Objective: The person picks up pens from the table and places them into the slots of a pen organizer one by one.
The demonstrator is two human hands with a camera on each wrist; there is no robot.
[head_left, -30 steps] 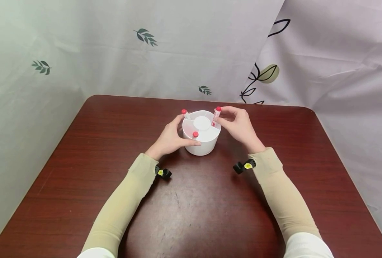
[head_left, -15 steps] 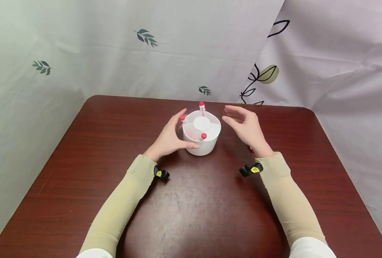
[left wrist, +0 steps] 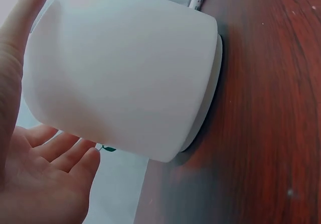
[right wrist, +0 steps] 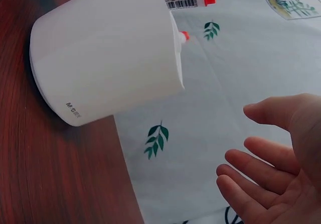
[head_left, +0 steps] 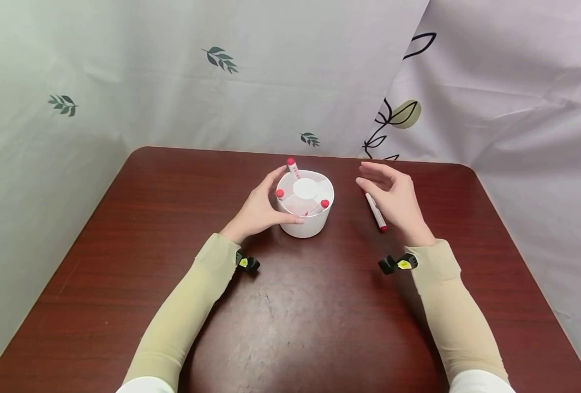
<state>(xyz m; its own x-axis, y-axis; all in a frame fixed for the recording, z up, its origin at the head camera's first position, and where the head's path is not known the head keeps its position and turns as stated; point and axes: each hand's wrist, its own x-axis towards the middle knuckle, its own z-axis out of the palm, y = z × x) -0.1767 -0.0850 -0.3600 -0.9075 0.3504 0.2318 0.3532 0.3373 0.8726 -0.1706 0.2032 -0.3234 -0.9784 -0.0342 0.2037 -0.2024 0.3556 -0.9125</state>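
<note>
A white round pen holder [head_left: 306,225] with a flat disc in its middle stands on the table. Three red-capped markers lean out of it: one marker [head_left: 294,168] at the back, another marker [head_left: 280,194] at the left, a third marker [head_left: 322,204] at the front right. My left hand [head_left: 257,212] spans the holder's left side, thumb along the front and fingers behind; in the left wrist view the fingers look relaxed by the white wall [left wrist: 125,73]. My right hand [head_left: 395,199] hovers right of the holder, thumb and fingers apart, holding nothing.
Another red-capped marker [head_left: 376,213] lies on the dark red wooden table [head_left: 290,305], partly covered by my right hand in the head view. A light curtain [head_left: 172,82] with leaf prints hangs behind the table's back edge.
The holder has turned counterclockwise, carrying its markers round. My right hand has drawn away from it to the right, uncovering the marker on the table. My left hand stays in place.
</note>
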